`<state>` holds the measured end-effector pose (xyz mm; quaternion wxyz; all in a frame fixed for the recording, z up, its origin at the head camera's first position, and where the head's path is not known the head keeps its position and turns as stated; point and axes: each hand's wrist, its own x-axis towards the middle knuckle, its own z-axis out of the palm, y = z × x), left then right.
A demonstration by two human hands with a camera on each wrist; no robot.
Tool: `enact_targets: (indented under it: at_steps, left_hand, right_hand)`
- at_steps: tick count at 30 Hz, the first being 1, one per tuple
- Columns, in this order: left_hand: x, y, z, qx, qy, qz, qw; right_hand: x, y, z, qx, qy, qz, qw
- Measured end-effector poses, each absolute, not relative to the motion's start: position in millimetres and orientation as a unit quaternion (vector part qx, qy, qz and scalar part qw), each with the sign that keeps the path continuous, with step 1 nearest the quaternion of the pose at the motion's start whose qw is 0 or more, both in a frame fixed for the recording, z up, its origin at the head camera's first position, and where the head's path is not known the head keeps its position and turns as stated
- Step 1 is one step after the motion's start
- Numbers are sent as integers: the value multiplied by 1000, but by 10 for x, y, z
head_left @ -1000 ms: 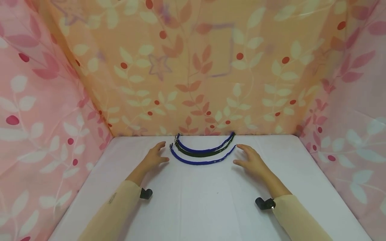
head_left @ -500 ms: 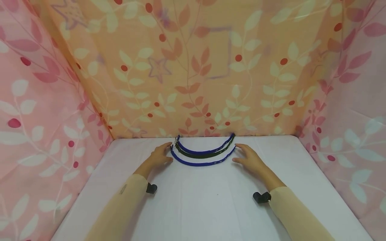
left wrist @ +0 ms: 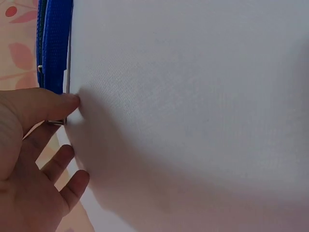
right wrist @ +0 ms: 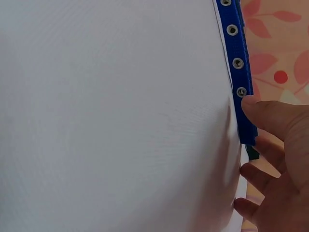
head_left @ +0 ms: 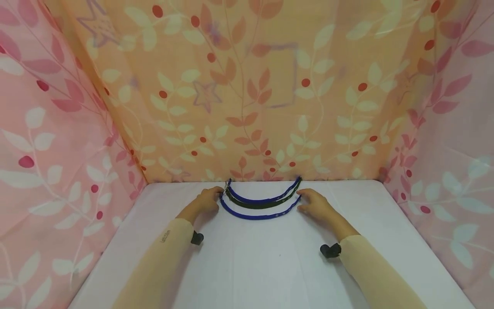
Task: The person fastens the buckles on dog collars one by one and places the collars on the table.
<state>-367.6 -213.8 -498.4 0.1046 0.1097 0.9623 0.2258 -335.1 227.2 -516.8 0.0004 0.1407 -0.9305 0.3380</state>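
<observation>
Three strap collars lie curved at the far side of the white table. The nearest is a blue collar with metal eyelets; beyond it lie a dark green collar and another blue collar. My left hand pinches the near blue collar at its buckle end, the thumb over the strap in the left wrist view and the buckle mostly covered. At the other end, my right hand has its thumb on the strap just below the last eyelet, with a finger behind it. The remaining fingers of both hands are loosely bent.
The white table ends at a patterned orange curtain just behind the collars. Pink patterned curtains stand at the left and right. Small black cameras sit at both wrists.
My left hand has moved right and reached the buckle end of the near blue collar. The right hand has closed in slightly on the eyelet end. The collars lie much as before.
</observation>
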Motion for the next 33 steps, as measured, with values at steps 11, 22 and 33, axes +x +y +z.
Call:
enact_targets:
  at_steps: [11,22,33]
  left_hand:
    - [-3655,-2173,-5046,167,957,226,72]
    - [-3591,-2298,-5051,185,949,241,79]
    - [-3290,-2483,-5048,239,935,257,52]
  right_hand:
    - [-3389,2300,-5215,161,-948,275,27]
    - [-3385,2437,-5206,165,-951,256,54]
    - [-3186,2518,-5154,159,-937,307,53]
